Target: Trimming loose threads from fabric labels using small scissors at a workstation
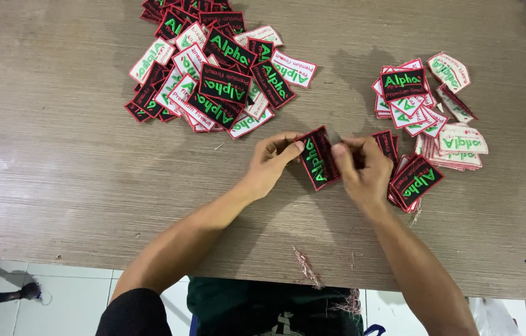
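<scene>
1. At centre frame, over the wooden table (57, 155): left hand (272, 165) and right hand (362, 171), both pinched onto one black patch (319, 157).
2. Left hand: thumb and fingertips closed on the patch's left edge, forearm running down to the lower left of the frame.
3. Right hand: thumb and forefinger closed on the patch's right edge, other fingers curled beneath, forearm running to the lower right.
4. Black patch: rectangular, red border, green embroidered lettering, held tilted with its long side nearly vertical, just above the table surface, between the two hands.
5. Upper centre of the frame: a loose heap of patches (210, 74), some black side up, some white backing up, overlapping at all angles, well apart from the hands.
6. Right of the frame: neater stacks of patches (425, 106), white and black mixed, with one black patch on top of the upper stack.
7. Just beside the right hand, touching its far side: a lower stack (415, 180) topped by a black patch.
8. Near the table's lower edge, below the hands: a tuft of thread scraps (306, 266), reddish and pale.
</scene>
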